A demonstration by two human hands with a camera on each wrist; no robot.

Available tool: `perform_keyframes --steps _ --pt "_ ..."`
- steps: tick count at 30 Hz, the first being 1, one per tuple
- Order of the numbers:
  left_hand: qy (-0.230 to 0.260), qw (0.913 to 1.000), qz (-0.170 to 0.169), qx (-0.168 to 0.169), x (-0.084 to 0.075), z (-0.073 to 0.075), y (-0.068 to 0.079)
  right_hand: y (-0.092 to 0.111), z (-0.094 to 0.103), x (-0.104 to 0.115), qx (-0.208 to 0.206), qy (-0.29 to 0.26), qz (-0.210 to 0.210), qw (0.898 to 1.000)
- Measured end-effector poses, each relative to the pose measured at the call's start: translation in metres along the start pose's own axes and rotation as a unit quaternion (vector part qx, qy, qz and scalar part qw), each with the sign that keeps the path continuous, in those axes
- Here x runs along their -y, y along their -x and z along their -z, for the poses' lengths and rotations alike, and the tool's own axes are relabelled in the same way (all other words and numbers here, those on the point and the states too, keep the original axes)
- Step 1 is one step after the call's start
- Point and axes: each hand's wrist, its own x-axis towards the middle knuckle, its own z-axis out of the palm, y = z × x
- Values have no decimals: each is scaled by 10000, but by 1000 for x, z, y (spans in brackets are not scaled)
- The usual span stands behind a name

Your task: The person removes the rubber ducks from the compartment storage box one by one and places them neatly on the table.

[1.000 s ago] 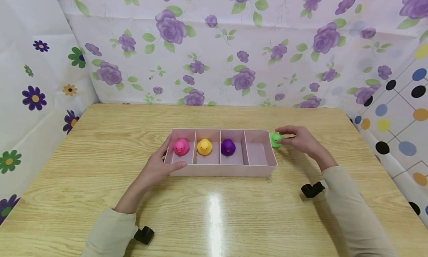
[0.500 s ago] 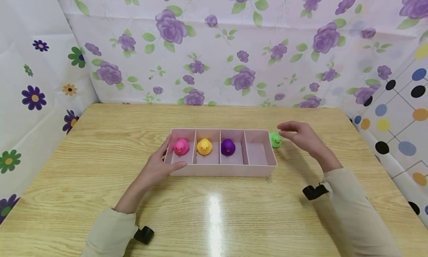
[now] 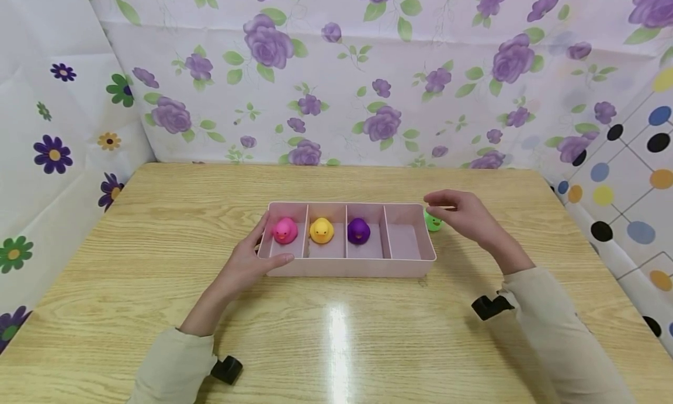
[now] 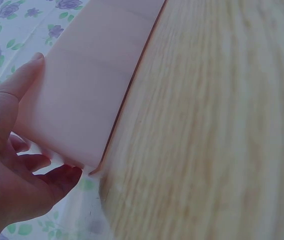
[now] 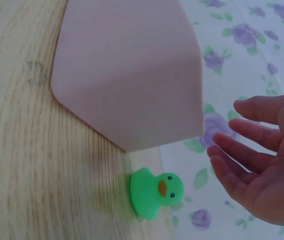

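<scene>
A pale pink divided box [image 3: 347,268] stands on the table. From left to right its compartments hold a pink rubber duck [image 3: 285,230], a yellow rubber duck [image 3: 322,231] and a purple rubber duck [image 3: 358,232]; the rightmost one is bare. My left hand [image 3: 251,257] grips the box's left end, thumb along the front wall and fingers round the end, as the left wrist view shows. Just beyond the right end, a green rubber duck [image 5: 149,192] sits upright on the table. Over it hovers my right hand [image 3: 468,220], fingers loosely bent and holding nothing, partly hiding the duck in the head view.
The wooden table [image 3: 336,334] reaches back to a flowered cloth [image 3: 336,89]. Patterned cloths hang at the left and right sides. A black wrist camera [image 3: 227,369] sits by the left sleeve, another black camera [image 3: 491,306] by the right.
My right hand has let go of the green duck, lifted off it, then shifted left toward the box's right end. The left hand and the box have stayed in place.
</scene>
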Motion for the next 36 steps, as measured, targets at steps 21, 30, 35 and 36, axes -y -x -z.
perform_keyframes --steps 21,30,35,36 --pt "-28 10000 -17 -12 -1 -1 0 -4 -26 35 169 532 841 9949" --pt "-61 10000 -9 -12 -1 0 0 -10 -34 45 433 481 1000 9929" --pt "-15 10000 -28 -15 -1 0 0 -14 -38 54 569 463 1130 9909" --pt "-7 10000 -32 -14 -1 0 0 -14 -39 55 594 468 1150 9905"
